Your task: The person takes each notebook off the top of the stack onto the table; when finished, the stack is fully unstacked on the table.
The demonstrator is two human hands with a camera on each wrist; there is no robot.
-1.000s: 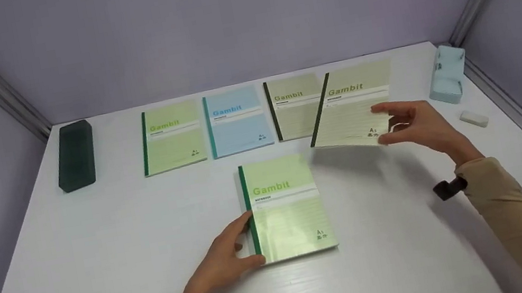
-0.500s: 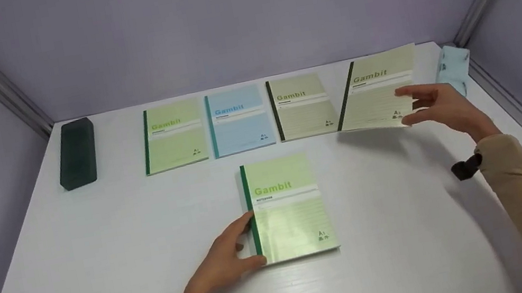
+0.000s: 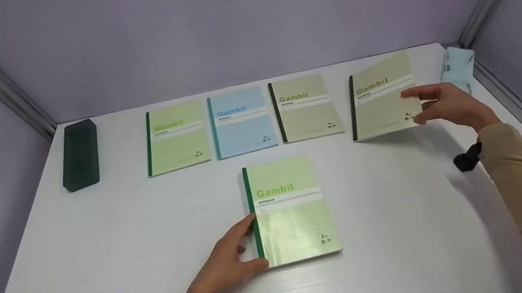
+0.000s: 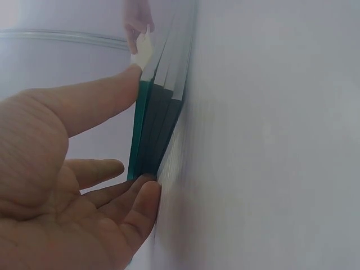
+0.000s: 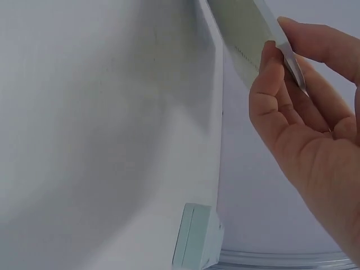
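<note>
Far R of surface (image 3: 399, 261), R hand (image 3: 455, 106) is pinching tilted olive Gambit nbk (image 3: 377, 107) by edge, grip narrow; L hand (image 3: 222, 266) is touching front green nbk (image 3: 296, 226) at spine, grip wide.

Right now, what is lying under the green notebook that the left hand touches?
Under the green notebook, the left wrist view shows more notebooks with dark spines, stacked. Their front sides are covered, so their colours cannot be seen.

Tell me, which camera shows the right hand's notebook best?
The head view: the khaki Gambit notebook shows nearly its whole printed cover. The right wrist view catches an edge and part of one side; the left wrist, a small pale piece.
</note>
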